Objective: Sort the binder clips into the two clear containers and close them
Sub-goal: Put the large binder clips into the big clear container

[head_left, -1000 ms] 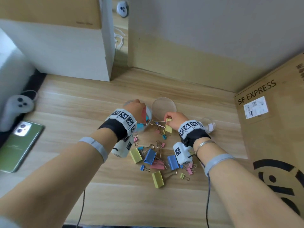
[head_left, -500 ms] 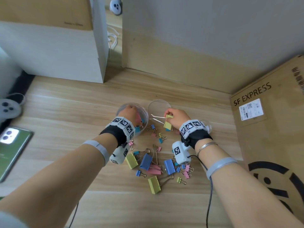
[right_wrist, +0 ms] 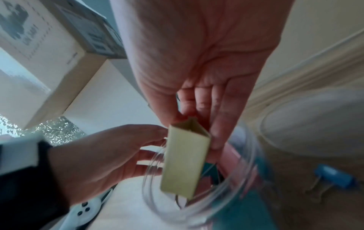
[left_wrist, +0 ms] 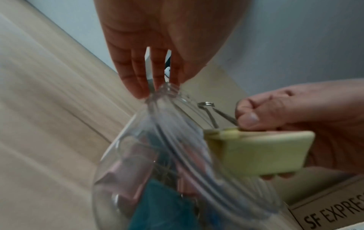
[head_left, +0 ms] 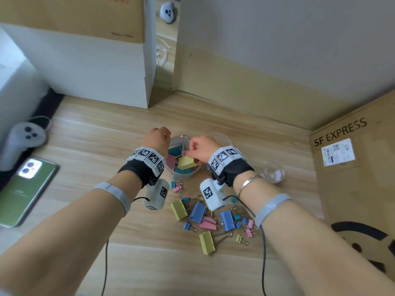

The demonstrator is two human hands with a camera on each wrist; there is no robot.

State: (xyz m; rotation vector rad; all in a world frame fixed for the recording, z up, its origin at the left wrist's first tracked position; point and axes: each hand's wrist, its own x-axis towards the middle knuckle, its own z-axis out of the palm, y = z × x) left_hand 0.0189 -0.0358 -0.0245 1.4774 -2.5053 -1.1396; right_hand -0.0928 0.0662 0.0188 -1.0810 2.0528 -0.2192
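A clear round container (head_left: 185,175) stands on the wooden floor with pink and teal large binder clips inside. My left hand (head_left: 164,135) holds its far left rim (left_wrist: 157,93) between fingertips and thumb. My right hand (head_left: 192,151) pinches the wire handles of a large yellow binder clip (head_left: 186,163) and holds it tilted just over the container's mouth. In the right wrist view the yellow clip (right_wrist: 184,163) hangs above the rim (right_wrist: 199,213). A smaller clear container (head_left: 274,173) stands to the right. Several loose clips (head_left: 201,212) lie nearer to me.
A clear lid (head_left: 223,138) lies behind my right hand. An SF Express carton (head_left: 352,167) stands at the right, a white box (head_left: 96,67) at the back left. A phone (head_left: 23,189) and a grey controller (head_left: 23,137) lie at the left.
My right hand has carried the yellow clip leftward from beside the lid to over the container's mouth. My left hand has shifted to the container's far left rim.
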